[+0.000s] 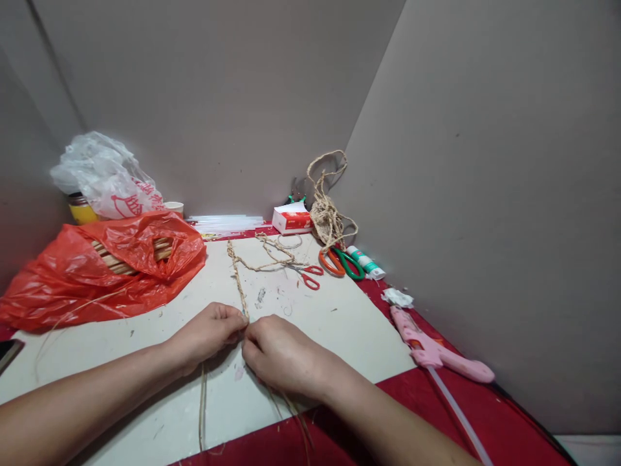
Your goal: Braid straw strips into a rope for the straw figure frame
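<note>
A thin braided straw cord [238,279] runs across the white board [359,327] down to my hands. My left hand [213,329] pinches the cord's near end between thumb and fingertips. Close beside it, my right hand [276,349] is closed around the strands just below that point. Loose straw strands [202,408] hang below my left hand, and more strands [297,414] trail out under my right. The exact grip of the right fingers is partly hidden by the back of the hand. Beyond, the cord bends right toward red-handled scissors [310,277].
An orange plastic bag [160,291] with straw bundles lies left. Behind are a white bag [97,168], clear sticks [226,224], a red-white box [292,220] and coiled straw rope [327,220]. Larger scissors [347,264], a tube [366,263] and a pink glue gun [436,349] lie right.
</note>
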Available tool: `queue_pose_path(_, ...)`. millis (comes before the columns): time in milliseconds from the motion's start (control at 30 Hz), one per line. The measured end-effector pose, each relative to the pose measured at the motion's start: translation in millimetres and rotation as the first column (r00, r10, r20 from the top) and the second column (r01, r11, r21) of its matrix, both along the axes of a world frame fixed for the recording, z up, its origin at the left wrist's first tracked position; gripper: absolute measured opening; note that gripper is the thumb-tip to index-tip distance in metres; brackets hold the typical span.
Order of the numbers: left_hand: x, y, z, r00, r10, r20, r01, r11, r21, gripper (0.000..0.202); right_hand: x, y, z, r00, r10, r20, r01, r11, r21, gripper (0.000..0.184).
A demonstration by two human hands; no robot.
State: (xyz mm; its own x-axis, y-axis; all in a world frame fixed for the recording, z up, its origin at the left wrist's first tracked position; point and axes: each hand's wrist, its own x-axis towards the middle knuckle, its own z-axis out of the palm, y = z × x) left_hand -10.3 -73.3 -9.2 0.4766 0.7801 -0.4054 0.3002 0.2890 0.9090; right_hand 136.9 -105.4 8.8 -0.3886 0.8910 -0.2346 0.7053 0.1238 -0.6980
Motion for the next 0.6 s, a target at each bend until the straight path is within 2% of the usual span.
queue_pose_path(67,1,-1,2.4,1.000,-0.004,0.025,0.005,1.000,-0.019,0.027,-1,-4,4.9,0.987,0.030,0.157,-0.052,0.989,0.138,0.022)
queue_pose_path(100,1,-1,3.2,1.000,-0.008,0.031,0.009,1.000,-0.020,0.025,0,-6,8.5,0.977,0.084,0.196,-0.115,0.982,0.151,0.021)
queue_pose_path(133,2,-2,3.9,0.999,-0.012,0.034,0.013,1.000,-0.019,0.022,3,-7,12.2,0.968,0.172,0.184,-0.194,0.975,0.110,0.021)
queue_pose_path(200,2,-2,4.7,0.999,-0.013,0.042,0.014,1.000,-0.024,0.019,12,-6,18.0,0.942,0.332,0.050,-0.331,0.943,-0.030,0.021)
queue_pose_path(233,2,-2,5.0,0.999,-0.015,0.052,0.016,0.999,-0.032,0.019,18,-3,19.2,0.935,0.351,-0.045,-0.354,0.930,-0.099,0.023)
queue_pose_path(267,2,-2,5.1,0.998,-0.017,0.063,0.019,0.999,-0.039,0.019,23,2,18.9,0.942,0.312,-0.126,-0.328,0.934,-0.142,0.025)
queue_pose_path(300,2,-2,5.3,0.997,-0.020,0.072,0.023,0.999,-0.045,0.019,29,7,17.1,0.959,0.222,-0.174,-0.248,0.958,-0.146,0.029)
queue_pose_path(367,1,-2,5.9,0.996,-0.025,0.081,0.029,0.998,-0.053,0.021,36,20,9.8,0.979,0.008,-0.206,-0.018,0.999,-0.046,0.033)
queue_pose_path(433,1,-3,6.8,0.996,-0.026,0.089,0.031,0.998,-0.054,0.022,37,30,0.7,0.970,-0.088,-0.228,0.096,0.995,0.025,0.033)
queue_pose_path(500,1,-3,8.0,0.993,-0.046,0.108,0.051,0.998,-0.043,0.022,32,34,-6.3,0.955,-0.067,-0.288,0.039,0.994,-0.105,0.032)
queue_pose_path(600,2,-4,9.7,0.987,-0.086,0.136,0.090,0.996,-0.021,0.019,22,32,-10.2,0.916,-0.048,-0.398,-0.116,0.918,-0.379,0.033)
